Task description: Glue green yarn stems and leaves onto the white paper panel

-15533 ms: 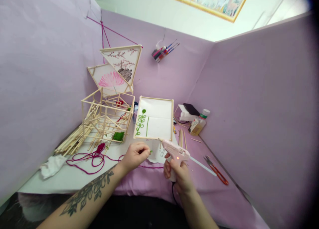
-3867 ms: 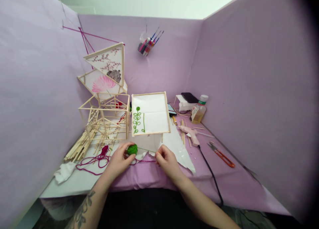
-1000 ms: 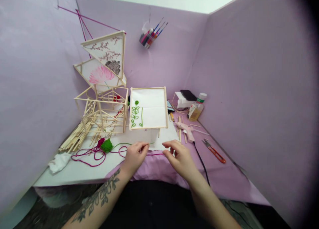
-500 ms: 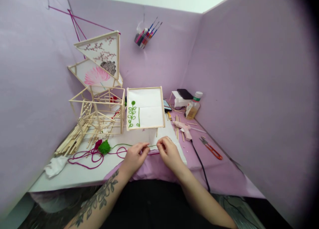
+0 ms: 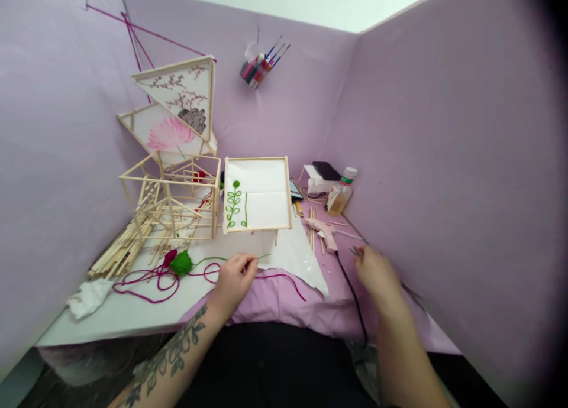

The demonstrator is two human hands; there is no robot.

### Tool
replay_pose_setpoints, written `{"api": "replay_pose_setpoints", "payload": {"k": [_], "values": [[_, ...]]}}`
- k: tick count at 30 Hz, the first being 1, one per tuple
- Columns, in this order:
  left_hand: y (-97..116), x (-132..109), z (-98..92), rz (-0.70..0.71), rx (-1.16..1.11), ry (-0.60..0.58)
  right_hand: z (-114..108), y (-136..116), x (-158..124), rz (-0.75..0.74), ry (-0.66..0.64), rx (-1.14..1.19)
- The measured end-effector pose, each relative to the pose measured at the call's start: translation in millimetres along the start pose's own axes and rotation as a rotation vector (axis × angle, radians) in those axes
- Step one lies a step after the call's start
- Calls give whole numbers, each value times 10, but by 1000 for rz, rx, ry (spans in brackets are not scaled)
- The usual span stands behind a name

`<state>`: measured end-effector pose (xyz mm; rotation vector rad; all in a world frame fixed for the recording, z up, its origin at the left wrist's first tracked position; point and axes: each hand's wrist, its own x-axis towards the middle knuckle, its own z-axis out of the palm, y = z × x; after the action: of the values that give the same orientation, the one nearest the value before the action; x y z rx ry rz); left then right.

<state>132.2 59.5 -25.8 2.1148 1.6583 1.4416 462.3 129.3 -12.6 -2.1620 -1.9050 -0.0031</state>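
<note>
My left hand (image 5: 235, 276) pinches a strand of green yarn (image 5: 262, 256), its loose end sticking out to the right of my fingertips. The strand runs left to a small green yarn ball (image 5: 181, 262). Over on the right, my right hand (image 5: 376, 270) is closed around thread snips (image 5: 355, 251); only the metal tips show, and my palm hides the orange handles. Behind my hands a white panel in a stick frame (image 5: 268, 210) stands propped up. Green yarn is shaped into a leafy stem (image 5: 233, 206) and a plainer stem (image 5: 245, 210) on its left part.
Magenta yarn (image 5: 146, 300) loops across the table. An open stick frame (image 5: 171, 183) and loose sticks (image 5: 116, 248) stand left. A pink glue gun (image 5: 325, 235) with a black cord (image 5: 352, 290) lies right, near a bottle (image 5: 341, 194). Purple walls (image 5: 421, 130) enclose the table.
My right hand has let go of the green yarn and moved right onto the thread snips. My left hand keeps hold of the strand, and the magenta yarn's end is now uncovered.
</note>
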Motion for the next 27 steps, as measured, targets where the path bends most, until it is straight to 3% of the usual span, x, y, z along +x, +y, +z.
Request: {"api": "replay_pose_setpoints", "payload": {"k": [4,8,13,16,18,20,21,23,24,27], "values": [[28,23,-9,-36,9,35,154,306,-13,52,-79,-204],[55,27,-33,-73,2,50,276,392,37,105,-73,-184],[79,16,-59,-95,-4,72,283,532,109,92,-198,-84],[83,11,-61,-89,-6,93,183,501,45,141,-17,-7],[84,10,-59,-91,-1,108,88,350,-52,184,145,255],[87,10,-58,-89,2,115,5,77,-205,160,177,710],[89,10,-58,-85,2,117,-22,-98,-304,97,123,959],[93,10,-61,-78,4,124,-40,-490,-533,-63,-124,1238],[95,10,-63,-78,10,130,-32,-687,-652,-122,-266,1293],[98,6,-72,-78,26,152,41,-1185,-954,-197,-477,1406]]}}
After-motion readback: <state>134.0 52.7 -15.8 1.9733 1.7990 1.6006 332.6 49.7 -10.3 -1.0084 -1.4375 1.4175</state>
